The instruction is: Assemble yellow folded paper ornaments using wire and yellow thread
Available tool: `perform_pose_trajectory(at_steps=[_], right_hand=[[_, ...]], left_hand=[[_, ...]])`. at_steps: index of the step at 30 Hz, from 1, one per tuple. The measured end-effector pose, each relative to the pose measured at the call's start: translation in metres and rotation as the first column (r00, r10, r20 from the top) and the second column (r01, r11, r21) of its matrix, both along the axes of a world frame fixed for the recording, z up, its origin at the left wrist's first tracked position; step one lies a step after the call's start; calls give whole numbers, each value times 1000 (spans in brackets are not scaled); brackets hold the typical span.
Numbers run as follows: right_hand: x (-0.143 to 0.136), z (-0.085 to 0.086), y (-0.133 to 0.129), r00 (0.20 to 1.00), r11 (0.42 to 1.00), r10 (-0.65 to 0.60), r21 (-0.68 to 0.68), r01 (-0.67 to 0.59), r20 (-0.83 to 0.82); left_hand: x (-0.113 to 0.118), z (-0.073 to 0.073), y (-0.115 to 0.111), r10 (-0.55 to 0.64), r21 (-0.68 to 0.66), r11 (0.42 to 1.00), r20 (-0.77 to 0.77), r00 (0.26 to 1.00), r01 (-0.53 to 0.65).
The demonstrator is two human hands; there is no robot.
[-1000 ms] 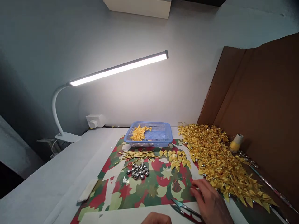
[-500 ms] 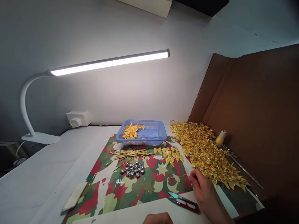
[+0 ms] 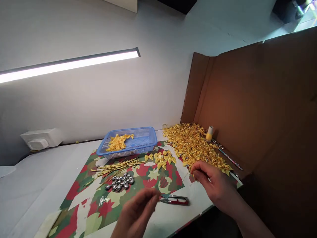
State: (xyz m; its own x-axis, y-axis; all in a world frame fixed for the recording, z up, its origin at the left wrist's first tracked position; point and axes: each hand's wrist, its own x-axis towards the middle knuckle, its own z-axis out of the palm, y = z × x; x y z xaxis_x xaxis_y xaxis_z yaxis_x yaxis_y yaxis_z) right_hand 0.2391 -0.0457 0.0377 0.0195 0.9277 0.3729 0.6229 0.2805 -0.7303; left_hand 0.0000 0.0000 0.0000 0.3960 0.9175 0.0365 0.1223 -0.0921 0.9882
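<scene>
Right hand (image 3: 213,181): raised just above the bench, fingertips pinched on a thin gold wire (image 3: 185,177), beside the near end of the heap of gold bows (image 3: 193,145).
Left hand (image 3: 137,211): lifted over the patterned paper (image 3: 99,205), fingers curled loosely together; whether anything is held cannot be told.
Thread snips (image 3: 174,199): laid flat between both hands, untouched.
Silver bells (image 3: 120,181): clustered on the paper.
Blue basket (image 3: 146,140): holds yellow bows.

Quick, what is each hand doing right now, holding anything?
Left hand: raised above the mat, fingers loosely curled, blurred; whether it holds anything cannot be told.
Right hand: fingertips pinched at the edge of the pile of gold bows, apparently on a thin wire.
</scene>
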Motion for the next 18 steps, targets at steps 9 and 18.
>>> perform_pose_trajectory(at_steps=[9, 18], right_hand=[[-11, 13, -34, 994, 976, 41, 208, -61, 101], [-7, 0, -47, 949, 965, -120, 260, 42, 292]], left_hand=[[60, 65, -9, -20, 537, 836, -176, 984, 113], [67, 53, -20, 75, 862, 459, -278, 958, 214]])
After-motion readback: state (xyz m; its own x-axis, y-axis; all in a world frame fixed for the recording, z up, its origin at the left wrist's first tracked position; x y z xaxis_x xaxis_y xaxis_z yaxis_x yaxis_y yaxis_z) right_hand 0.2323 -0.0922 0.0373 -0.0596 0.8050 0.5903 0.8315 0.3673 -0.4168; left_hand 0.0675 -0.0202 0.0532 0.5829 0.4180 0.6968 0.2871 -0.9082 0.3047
